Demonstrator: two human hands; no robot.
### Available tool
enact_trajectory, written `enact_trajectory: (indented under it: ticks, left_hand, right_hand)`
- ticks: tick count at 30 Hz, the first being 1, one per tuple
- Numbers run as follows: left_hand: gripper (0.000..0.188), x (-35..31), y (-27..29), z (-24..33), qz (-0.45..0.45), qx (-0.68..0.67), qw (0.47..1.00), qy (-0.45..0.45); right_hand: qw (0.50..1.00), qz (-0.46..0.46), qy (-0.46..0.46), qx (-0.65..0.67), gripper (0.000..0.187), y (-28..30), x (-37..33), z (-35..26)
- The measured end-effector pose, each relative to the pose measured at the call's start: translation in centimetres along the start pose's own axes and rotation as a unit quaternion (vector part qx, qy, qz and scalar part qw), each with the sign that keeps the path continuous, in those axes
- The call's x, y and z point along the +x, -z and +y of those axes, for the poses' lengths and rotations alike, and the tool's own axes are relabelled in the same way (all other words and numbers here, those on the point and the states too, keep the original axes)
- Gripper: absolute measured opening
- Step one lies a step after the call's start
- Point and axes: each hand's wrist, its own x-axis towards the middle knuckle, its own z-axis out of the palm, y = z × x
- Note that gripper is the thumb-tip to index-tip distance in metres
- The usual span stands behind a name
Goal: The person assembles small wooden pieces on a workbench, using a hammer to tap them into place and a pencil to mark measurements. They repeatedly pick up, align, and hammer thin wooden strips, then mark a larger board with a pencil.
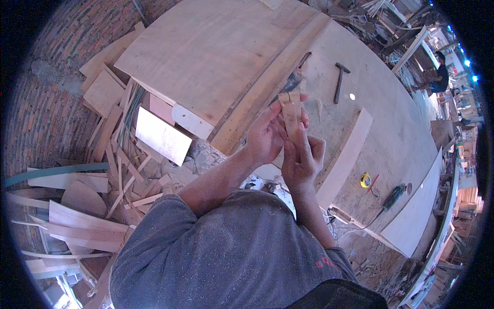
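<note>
Both hands, left hand (265,136) and right hand (301,159), have their fingers clamped on a small wooden piece (291,110) above the table (391,129); keeping its edges flush looks key.

Dusty grey workbench (391,129), loaded.
Beyond the hands: large pale plywood sheet (206,51), dark hammer (339,81). Right of them: long plywood strip (346,159), yellow tape measure (365,180), black power tool (395,195).

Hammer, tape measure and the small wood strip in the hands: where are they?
hammer (339,82), head view, on the middle of its handle.
tape measure (365,180), head view, on its yellow case.
wood strip (290,110), head view, on its upper face above the fingers.
</note>
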Motion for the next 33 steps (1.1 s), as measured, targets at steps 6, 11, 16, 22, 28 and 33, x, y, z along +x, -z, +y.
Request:
enact_trajectory:
  ticks: [6,11,16,22,28,33]
  left_hand:
    - [0.065,0.0,0.0,-0.1,0.011,0.004,1.000,0.005]
    - [0.066,0.2,0.1,-0.1,0.001,0.004,1.000,0.006]
    - [0.066,0.4,0.1,-0.4,0.007,0.010,1.000,0.004]
    - [0.065,0.7,0.1,-0.2,0.022,0.004,1.000,0.012]
    - [0.061,0.8,0.8,-0.7,0.092,-0.013,0.995,0.018]
    - [0.055,0.7,5.2,-0.3,0.162,-0.016,0.986,0.023]
  right_hand:
    - [1.000,0.004,-0.003,-0.001,0.047,-0.4,0.0,0.1]
    - [1.000,0.007,-0.009,0.010,0.045,-0.5,0.1,0.3]
    - [1.000,0.012,0.016,0.007,0.044,-0.6,0.3,0.8]
    - [1.000,0.003,0.011,0.012,0.043,-0.6,0.6,1.3]
    - [1.000,0.008,0.010,0.018,0.042,-1.2,0.6,1.5]
    - [0.992,-0.085,-0.094,-0.017,0.048,-1.9,-0.6,2.7]
